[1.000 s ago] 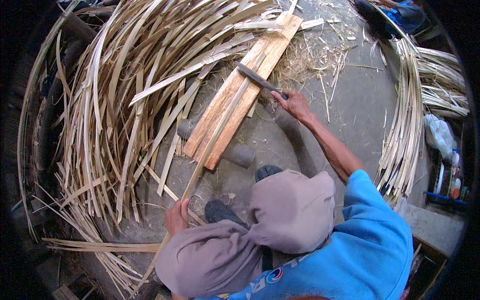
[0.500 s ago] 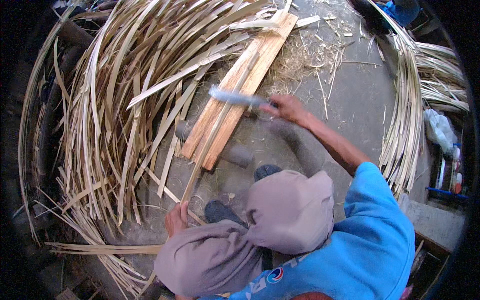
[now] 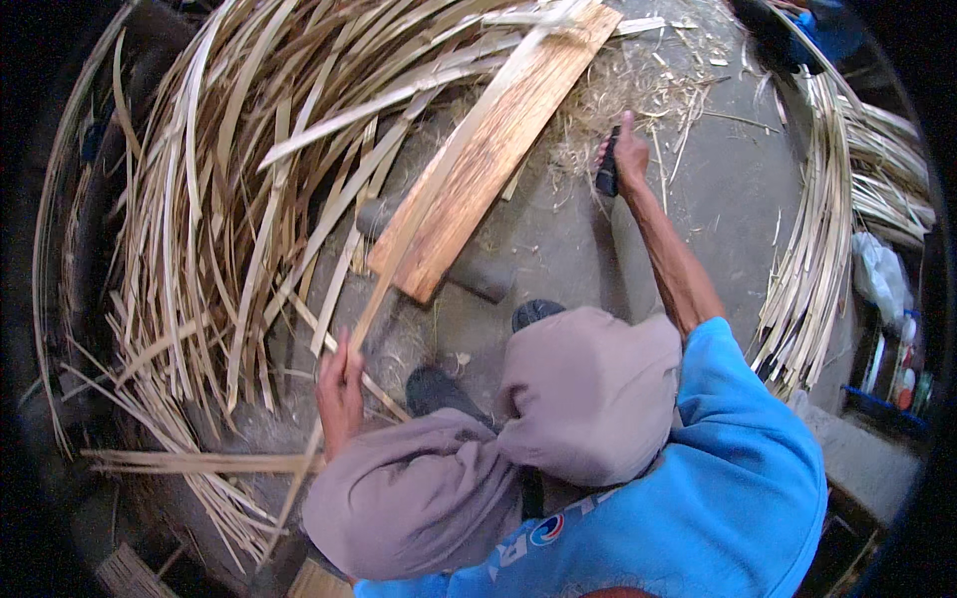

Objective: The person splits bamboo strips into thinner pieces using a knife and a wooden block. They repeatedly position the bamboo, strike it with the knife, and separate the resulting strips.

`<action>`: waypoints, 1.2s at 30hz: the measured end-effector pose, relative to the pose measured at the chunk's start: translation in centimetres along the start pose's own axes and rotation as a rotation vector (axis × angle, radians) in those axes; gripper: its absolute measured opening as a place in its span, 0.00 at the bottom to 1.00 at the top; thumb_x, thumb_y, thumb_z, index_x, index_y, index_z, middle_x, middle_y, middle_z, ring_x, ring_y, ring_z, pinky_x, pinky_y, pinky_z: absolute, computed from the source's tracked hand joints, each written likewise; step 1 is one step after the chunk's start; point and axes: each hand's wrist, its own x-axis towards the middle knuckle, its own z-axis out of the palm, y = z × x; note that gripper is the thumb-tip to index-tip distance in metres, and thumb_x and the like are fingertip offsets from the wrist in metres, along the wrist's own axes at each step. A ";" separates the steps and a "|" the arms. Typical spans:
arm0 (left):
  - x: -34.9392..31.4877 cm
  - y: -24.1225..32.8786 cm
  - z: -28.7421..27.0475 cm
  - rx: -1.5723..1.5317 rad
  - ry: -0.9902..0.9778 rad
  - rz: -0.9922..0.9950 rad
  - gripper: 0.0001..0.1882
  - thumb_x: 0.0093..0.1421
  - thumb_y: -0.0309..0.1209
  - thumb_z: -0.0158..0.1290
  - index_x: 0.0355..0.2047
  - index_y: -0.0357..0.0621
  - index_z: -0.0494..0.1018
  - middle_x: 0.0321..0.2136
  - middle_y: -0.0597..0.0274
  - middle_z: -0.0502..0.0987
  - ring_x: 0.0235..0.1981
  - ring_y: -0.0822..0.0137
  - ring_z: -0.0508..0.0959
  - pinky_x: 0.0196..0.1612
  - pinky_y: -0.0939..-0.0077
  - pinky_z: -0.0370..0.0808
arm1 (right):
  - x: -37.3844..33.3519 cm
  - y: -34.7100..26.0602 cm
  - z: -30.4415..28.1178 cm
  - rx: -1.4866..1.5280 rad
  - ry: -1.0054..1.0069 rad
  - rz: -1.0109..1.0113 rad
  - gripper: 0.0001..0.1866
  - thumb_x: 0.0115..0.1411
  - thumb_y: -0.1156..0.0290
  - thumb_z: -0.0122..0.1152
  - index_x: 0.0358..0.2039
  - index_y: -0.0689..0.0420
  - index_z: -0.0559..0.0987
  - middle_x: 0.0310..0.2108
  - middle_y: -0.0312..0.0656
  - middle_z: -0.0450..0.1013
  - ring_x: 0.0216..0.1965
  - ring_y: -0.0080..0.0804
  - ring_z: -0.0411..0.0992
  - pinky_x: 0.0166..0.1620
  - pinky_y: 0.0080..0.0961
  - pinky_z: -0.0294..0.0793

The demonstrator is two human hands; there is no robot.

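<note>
My left hand (image 3: 341, 391) is closed round the near end of a long, pale bamboo strip (image 3: 439, 177). From there the strip runs up and away along a wooden board (image 3: 498, 159), which slants across the floor in front of my knees. Off to the right of the board, my right hand (image 3: 630, 159) grips the black handle of a knife (image 3: 607, 171). Its blade cannot be made out from this angle. The knife is apart from the strip and the board.
A large heap of bamboo strips (image 3: 214, 189) spreads over the left side. Another bundle (image 3: 812, 229) lies at the right, near a white plastic bag (image 3: 879, 274). Fine shavings (image 3: 588, 120) litter the floor beyond the board. A dark cylinder (image 3: 483, 277) lies by the board's near end.
My right hand has swung the knife off the strip, away and to the right. My left hand has moved forward with the strip, and its far end has shifted up the board.
</note>
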 end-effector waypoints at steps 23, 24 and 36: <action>4.1 2.3 2.0 0.237 -0.111 0.076 0.17 0.63 0.35 0.60 0.52 0.50 0.80 0.28 0.51 0.78 0.29 0.49 0.78 0.34 0.60 0.72 | -7.1 -3.2 -0.1 -0.876 -0.373 -0.227 0.40 0.62 0.33 0.55 0.30 0.66 0.83 0.20 0.54 0.76 0.25 0.39 0.77 0.34 0.42 0.75; 4.0 2.3 1.7 0.248 -0.124 0.067 0.17 0.64 0.35 0.60 0.53 0.49 0.80 0.31 0.50 0.79 0.33 0.51 0.80 0.37 0.62 0.74 | -3.5 -3.4 -1.4 -0.968 -0.265 -0.286 0.40 0.62 0.33 0.55 0.31 0.67 0.83 0.19 0.53 0.75 0.24 0.37 0.75 0.34 0.42 0.75; -0.1 0.0 -3.5 0.261 -0.143 0.033 0.17 0.65 0.34 0.58 0.53 0.47 0.80 0.26 0.48 0.74 0.30 0.53 0.76 0.36 0.59 0.71 | -7.5 -0.2 0.0 -0.832 -0.421 -0.310 0.27 0.64 0.40 0.58 0.42 0.53 0.85 0.31 0.57 0.80 0.34 0.55 0.80 0.41 0.46 0.78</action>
